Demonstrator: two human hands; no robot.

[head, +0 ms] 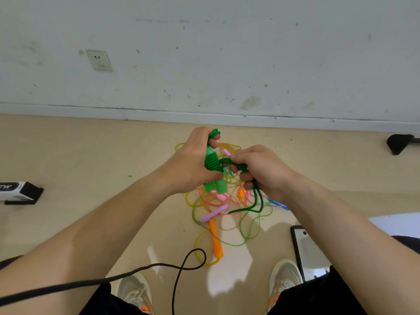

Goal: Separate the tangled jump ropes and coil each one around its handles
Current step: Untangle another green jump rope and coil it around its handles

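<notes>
Floor (79,155), beige, meeting a scuffed white wall with one socket (99,60). At the left edge, a white-and-black box-like item (18,192); at the right edge, a black object (398,143). Flat device with a reflective face (309,253) beside the right shoe (284,276). Black cable (136,269) loops across the foreground. Tangle of thin ropes (227,223) lies on the floor between the forearms, yellow, pink and light green, partly hidden by both hands; an orange handle (217,242), a lilac handle (213,214) and a blue handle (278,204) show in it. Green rope (212,163), held above the tangle: close turns wound round paired green handles (216,186). Left grip (193,160) closed round handles and coil. Right grip (261,169) curled round the free length, whose tail hangs over the tangle.
</notes>
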